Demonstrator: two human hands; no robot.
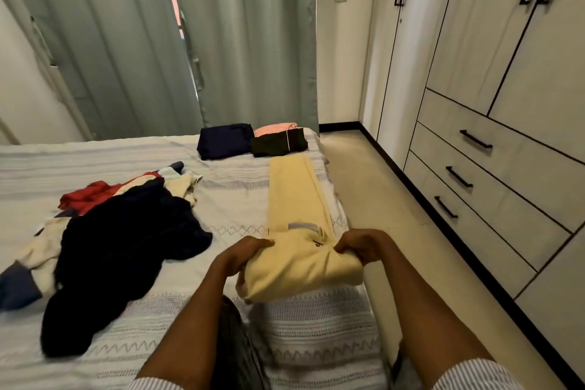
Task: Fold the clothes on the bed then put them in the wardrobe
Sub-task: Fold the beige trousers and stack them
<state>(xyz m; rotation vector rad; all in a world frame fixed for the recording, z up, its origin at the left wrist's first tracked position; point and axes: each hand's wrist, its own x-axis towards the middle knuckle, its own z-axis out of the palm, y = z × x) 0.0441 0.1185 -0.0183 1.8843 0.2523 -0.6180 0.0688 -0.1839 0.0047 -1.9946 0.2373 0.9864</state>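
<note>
1. While gripped at its near end by both hands, yellow garment (297,199) lies as a long narrow strip on the right side of the bed (221,203), close to the right edge.
2. Long axis runs near to far; far end stops just short of the folded pile, near end bunched and lifted off the cover.
3. Left hand (243,255) curled round the left corner of the near end, fingers tucked under the cloth; right hand (357,245) pinching the right corner, fingers closed on the fabric.
4. Held at both corners probably to keep the width even and carry the near end over toward the far end for the next fold.
5. Folded clothes (253,139) at the far right of the bed, dark blue, black and pink pieces touching; likely parked there as finished, nearest the wardrobe.
6. Unfolded heap (120,231) to the left, well apart from the strip: dark, red and cream pieces tangled, left to do.
7. Wardrobe (490,104) along the right wall, doors and drawers closed.
</note>
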